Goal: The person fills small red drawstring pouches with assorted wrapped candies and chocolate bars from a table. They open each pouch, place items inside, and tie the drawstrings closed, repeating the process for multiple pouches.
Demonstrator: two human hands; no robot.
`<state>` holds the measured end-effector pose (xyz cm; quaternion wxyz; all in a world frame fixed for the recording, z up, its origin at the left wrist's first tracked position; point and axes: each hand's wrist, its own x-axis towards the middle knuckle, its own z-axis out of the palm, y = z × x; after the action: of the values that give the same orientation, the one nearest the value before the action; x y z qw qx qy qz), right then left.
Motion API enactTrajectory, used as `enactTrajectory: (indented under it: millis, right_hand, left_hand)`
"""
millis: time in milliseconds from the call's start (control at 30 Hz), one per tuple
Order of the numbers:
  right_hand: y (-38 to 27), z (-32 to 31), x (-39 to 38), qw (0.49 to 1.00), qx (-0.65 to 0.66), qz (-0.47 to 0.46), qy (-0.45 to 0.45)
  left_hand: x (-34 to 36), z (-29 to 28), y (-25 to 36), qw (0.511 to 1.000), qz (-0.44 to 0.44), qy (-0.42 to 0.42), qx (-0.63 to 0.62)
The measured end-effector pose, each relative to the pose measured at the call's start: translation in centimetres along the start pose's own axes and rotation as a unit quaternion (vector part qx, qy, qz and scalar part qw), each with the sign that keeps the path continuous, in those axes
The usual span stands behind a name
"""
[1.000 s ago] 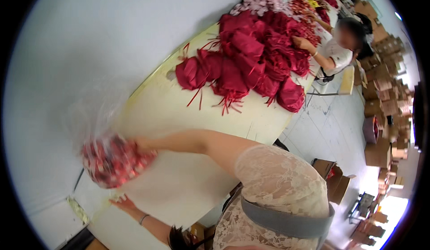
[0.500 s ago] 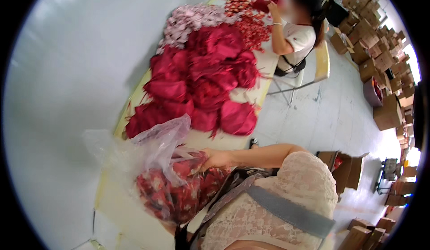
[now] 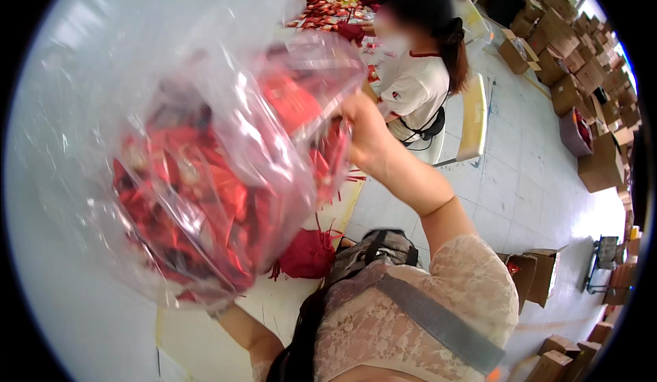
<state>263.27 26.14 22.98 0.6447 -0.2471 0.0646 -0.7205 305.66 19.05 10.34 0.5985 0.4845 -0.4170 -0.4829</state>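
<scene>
A large clear plastic bag (image 3: 274, 156), filled with red shiny packets, is lifted above the table and covers much of the left half of the head view. My right hand (image 3: 352, 125) is closed on its right side, fingers partly hidden by the film. From below, my left hand (image 3: 220, 311) meets the bag's lower end; its fingers are out of sight behind the bag. Under the bag, a dark red drawstring pouch (image 3: 306, 253) lies on the table near my body. The bag hides most of the pouch pile.
A pale table (image 3: 263, 307) with yellow edges runs away from me. A person (image 3: 417, 84) in a white shirt sits at its far right side, near a folding chair (image 3: 472, 118). Loose red packets (image 3: 321, 2) cover its far end. Cardboard boxes (image 3: 601, 163) line the right.
The bag of red packets has risen from the near table and moved forward and closer to view, with both arms reaching out. It now covers the pouches seen before.
</scene>
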Motion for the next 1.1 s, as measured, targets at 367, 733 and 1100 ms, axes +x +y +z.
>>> enactTrajectory:
  millis: [367,733,1100]
  right_hand:
    - [-23.8,-2.6,41.8,0.857,-0.421,0.293,0.047]
    - [-21.7,-34.8,66.8,0.407,-0.908,0.078,0.058]
    - [-22.3,-27.6,71.6,0.331,-0.943,0.039,0.020]
  left_hand:
    - [27.1,39.5,1.1,0.931,-0.171,-0.282,-0.156]
    - [39.7,51.8,-8.2,0.915,-0.289,-0.231,-0.163]
    - [45.4,51.3,-2.1,0.962,-0.155,-0.184,-0.133]
